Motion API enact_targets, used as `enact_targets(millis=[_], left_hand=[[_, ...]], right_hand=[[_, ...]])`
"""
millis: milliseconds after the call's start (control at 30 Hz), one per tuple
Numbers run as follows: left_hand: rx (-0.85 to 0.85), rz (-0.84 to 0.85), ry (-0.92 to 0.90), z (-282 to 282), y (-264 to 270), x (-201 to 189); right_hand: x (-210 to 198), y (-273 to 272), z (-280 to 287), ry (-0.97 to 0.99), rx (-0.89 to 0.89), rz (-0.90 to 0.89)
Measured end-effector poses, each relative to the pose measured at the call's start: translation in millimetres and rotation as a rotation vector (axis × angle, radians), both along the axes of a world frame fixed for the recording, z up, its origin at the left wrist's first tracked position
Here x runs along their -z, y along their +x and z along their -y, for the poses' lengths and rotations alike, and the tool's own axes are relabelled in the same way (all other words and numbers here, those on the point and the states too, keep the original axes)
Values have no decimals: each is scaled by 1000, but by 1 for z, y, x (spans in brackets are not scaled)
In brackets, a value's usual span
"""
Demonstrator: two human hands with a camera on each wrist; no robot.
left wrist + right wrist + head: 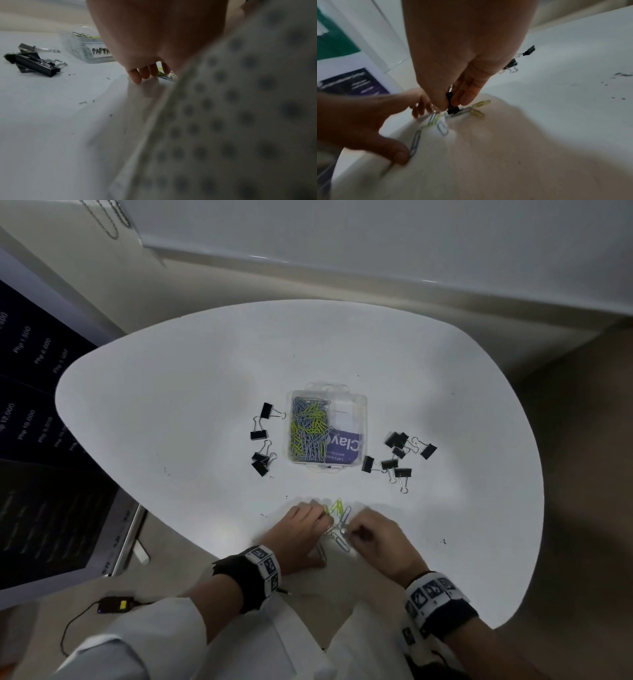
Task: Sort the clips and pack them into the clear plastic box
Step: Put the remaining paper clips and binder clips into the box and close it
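Note:
The clear plastic box [356, 405] stands mid-table, its left compartment full of blue and yellow-green paper clips [310, 429]. In the left wrist view the box [82, 52] carries a label reading "PAPER". Loose paper clips [339, 520] lie near the front edge between my hands. My left hand [320, 530] rests its fingertips [145, 73] on the table by them, and its thumb [399, 152] presses a blue paper clip [416, 140]. My right hand [452, 104] pinches a small black binder clip [453, 108] just above the pile.
Black binder clips lie in two groups, one left of the box [262, 440] and a larger one to its right [399, 455]. The white table [171, 405] is rounded, with its edge close to my wrists. A dark screen [41, 474] stands off to the left.

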State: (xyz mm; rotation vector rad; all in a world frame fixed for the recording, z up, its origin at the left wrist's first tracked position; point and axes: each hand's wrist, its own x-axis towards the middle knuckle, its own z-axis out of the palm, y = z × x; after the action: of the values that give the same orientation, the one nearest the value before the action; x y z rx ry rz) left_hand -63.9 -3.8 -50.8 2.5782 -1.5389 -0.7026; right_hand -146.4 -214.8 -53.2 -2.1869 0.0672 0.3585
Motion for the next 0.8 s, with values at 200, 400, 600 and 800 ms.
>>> enact_targets(millis=[200,400,600,800], left_hand=[[-153,-98,-74,-5,14,-1],[-52,-233,-146,11,16,-5],[32,-116,19,17,1,7],[-32,-88,-183,17,13,-5]], right_hand=[[-8,43,39,107,580,37],[-4,61,65,-90,597,39],[-8,27,52,-117,112,-43],[17,-9,22,-133,-150,-75]])
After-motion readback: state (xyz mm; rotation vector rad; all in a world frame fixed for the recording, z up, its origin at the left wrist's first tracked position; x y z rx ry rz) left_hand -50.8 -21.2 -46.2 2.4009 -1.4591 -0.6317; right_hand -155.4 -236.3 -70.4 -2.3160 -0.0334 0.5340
